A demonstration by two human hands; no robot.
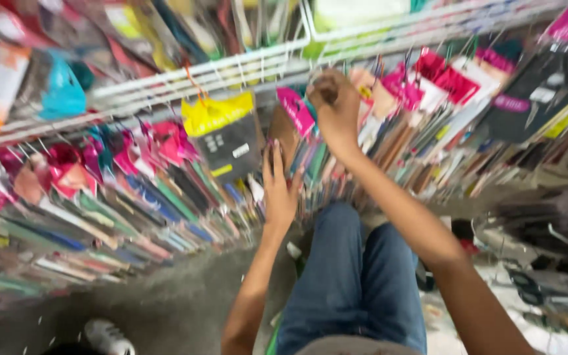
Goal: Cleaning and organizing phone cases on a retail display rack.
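Shop rack (185, 75): right hand (336, 108) grips pink pkt (295, 110).

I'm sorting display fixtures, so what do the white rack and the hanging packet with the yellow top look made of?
The white rack looks like coated metal wire: thin, straight rods with an even white finish. The packet with the yellow top looks like thin glossy plastic, with a crinkled yellow header over a dark body, though motion blur leaves that unsure. The right hand reaches among packets nearby.
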